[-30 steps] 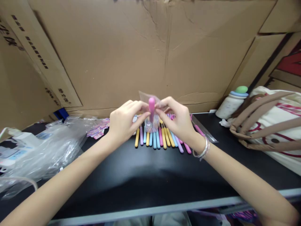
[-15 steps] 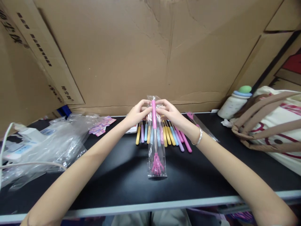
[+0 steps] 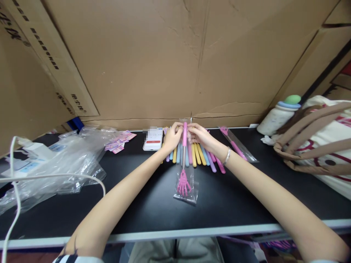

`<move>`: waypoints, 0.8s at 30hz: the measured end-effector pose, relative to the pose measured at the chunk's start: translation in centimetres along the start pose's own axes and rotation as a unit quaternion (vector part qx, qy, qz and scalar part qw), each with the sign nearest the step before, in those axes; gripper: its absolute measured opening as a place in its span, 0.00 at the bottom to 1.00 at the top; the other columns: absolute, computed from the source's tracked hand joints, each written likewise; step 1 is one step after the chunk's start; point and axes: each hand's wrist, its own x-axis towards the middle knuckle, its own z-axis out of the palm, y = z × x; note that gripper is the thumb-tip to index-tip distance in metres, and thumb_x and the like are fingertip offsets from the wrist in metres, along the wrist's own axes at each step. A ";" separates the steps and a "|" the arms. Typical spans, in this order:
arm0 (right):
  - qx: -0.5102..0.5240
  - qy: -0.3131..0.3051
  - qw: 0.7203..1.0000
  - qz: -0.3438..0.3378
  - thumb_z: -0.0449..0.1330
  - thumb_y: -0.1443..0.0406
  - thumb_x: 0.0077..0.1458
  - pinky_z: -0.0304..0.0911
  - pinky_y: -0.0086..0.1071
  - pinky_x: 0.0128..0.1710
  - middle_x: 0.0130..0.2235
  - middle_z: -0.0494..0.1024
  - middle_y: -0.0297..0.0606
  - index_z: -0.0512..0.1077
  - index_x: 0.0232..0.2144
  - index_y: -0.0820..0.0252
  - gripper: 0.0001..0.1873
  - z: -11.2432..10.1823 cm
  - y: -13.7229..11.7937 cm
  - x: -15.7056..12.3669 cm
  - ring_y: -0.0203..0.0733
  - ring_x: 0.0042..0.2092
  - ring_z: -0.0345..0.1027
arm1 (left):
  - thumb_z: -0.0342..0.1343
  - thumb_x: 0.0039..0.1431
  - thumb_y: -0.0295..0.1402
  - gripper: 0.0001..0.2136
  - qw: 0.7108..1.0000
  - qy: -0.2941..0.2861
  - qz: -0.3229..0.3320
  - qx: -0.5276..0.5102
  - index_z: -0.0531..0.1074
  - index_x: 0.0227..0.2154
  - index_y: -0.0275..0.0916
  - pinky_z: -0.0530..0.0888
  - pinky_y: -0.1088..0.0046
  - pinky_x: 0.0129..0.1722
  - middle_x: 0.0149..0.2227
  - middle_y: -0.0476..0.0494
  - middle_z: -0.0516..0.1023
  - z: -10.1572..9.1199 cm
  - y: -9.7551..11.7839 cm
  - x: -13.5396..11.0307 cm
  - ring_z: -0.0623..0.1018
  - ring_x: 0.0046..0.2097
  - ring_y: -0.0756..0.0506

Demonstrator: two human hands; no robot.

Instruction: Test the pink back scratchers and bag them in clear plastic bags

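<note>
Pink plastic shows through the clear sleeve (image 3: 189,194) that we hold by its top edge. Inside is a back scratcher (image 3: 183,183), its little claw pointing toward us and its handle rising between our fingers. Our left hand (image 3: 172,137) pinches the mouth of the sleeve from one side and our right hand (image 3: 200,136), a bracelet (image 3: 227,156) on its wrist, pinches it from the other. Both are closed on the film with the handle tip between them. The sleeve slopes down from our fingers and its lower end seems to rest on the black table (image 3: 233,201), just in front of the row of loose handles (image 3: 203,156) in yellow, blue, lilac and pink. We judge that the work here is at the sleeve's mouth, and it goes best if both pinches stay level, so the film lies flat with no crease across it. The handle should sit in the middle, not against a seam. Leaving the claw end on the table takes the weight off the film. Our knuckles are very near the loose handles, so small finger moves suit better than wrist moves. A phone (image 3: 153,140) lies just left of the row, another bagged scratcher (image 3: 236,146) to its right, and crumpled plastic bags (image 3: 68,160) further left.
</note>
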 end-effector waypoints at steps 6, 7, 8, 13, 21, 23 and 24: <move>0.017 0.018 1.000 -0.009 0.56 0.67 0.53 0.65 0.24 0.21 0.22 0.68 0.27 0.63 0.35 0.57 0.06 -0.2 0.6 0.3 0.30 0.22 0.66 | 0.45 0.62 0.33 0.07 1.000 0.017 0.019 0.009 0.68 0.37 0.40 0.67 0.74 0.33 0.26 0.50 0.74 0.9 -0.6 0.0 0.74 0.30 0.48; 0.018 0.022 1.000 -0.010 0.57 0.67 0.53 0.65 0.24 0.21 0.23 0.68 0.27 0.63 0.35 0.57 0.06 -0.2 0.7 0.3 0.30 0.23 0.65 | 0.45 0.62 0.33 0.07 1.000 0.019 0.021 0.011 0.68 0.36 0.40 0.67 0.73 0.34 0.27 0.49 0.74 1.0 -0.7 0.0 0.74 0.31 0.48; 0.018 0.024 0.999 -0.011 0.57 0.67 0.52 0.65 0.23 0.21 0.23 0.68 0.27 0.63 0.35 0.57 0.06 -0.3 0.8 0.3 0.30 0.23 0.65 | 0.46 0.62 0.32 0.07 0.999 0.021 0.023 0.011 0.68 0.36 0.40 0.67 0.73 0.34 0.28 0.49 0.75 1.1 -0.8 -0.1 0.74 0.32 0.48; 0.015 0.013 1.000 -0.018 0.56 0.66 0.54 0.64 0.22 0.21 0.23 0.68 0.27 0.64 0.36 0.58 0.06 -0.3 1.0 0.2 0.29 0.23 0.65 | 0.46 0.62 0.31 0.06 1.000 0.013 0.028 0.000 0.68 0.35 0.40 0.67 0.72 0.38 0.31 0.47 0.75 0.7 -0.7 0.0 0.75 0.34 0.47; 0.013 -0.014 0.999 -0.033 0.57 0.65 0.54 0.64 0.23 0.22 0.22 0.68 0.27 0.64 0.38 0.59 0.09 0.5 1.2 -0.2 0.29 0.23 0.64 | 0.49 0.62 0.36 0.08 0.993 -0.102 0.010 -0.061 0.66 0.40 0.39 0.66 0.77 0.26 0.24 0.51 0.70 -2.2 0.1 -0.2 0.71 0.26 0.50; 0.013 -0.019 0.999 -0.037 0.58 0.65 0.53 0.64 0.23 0.22 0.23 0.69 0.27 0.65 0.39 0.59 0.10 0.8 1.2 -0.4 0.29 0.23 0.64 | 0.50 0.61 0.38 0.10 0.990 -0.121 0.002 -0.073 0.66 0.42 0.38 0.65 0.78 0.25 0.23 0.52 0.69 -2.8 0.3 -0.5 0.70 0.25 0.51; 0.013 -0.021 0.999 -0.040 0.59 0.65 0.53 0.64 0.23 0.23 0.24 0.69 0.27 0.65 0.40 0.59 0.11 0.9 1.2 -0.5 0.29 0.24 0.64 | 0.50 0.61 0.39 0.12 0.989 -0.129 -0.004 -0.079 0.66 0.43 0.38 0.65 0.79 0.24 0.24 0.52 0.69 -3.1 0.3 -0.7 0.70 0.26 0.51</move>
